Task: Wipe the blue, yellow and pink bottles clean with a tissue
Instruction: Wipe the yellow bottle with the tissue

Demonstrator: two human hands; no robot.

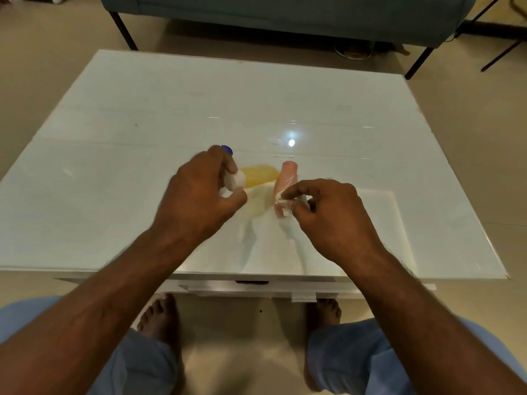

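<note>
Head view of a glossy white bench (142, 115) with a glass-like top that reflects a ceiling light as a bright spot right of centre. The left hand (196, 195) is curled round the blue bottle (232, 172), of which only the dark blue end beyond the fingers and a white round end toward the thumb show. Just beside it, on the bench surface, lies the yellow bottle (259, 175) on its side. To its right is the pink bottle (286, 183), its top pointing away from the person. The right hand (333, 215) pinches a crumpled white tissue (282, 208) between thumb and fingertips, against the near end of the pink bottle. A drawer front shows under the near edge of the bench. The floor (42, 67) is pale beige tile. Beyond the bench stands a grey-blue sofa (285, 12) on black legs. The person's bare feet and blue trouser legs appear below.
</note>
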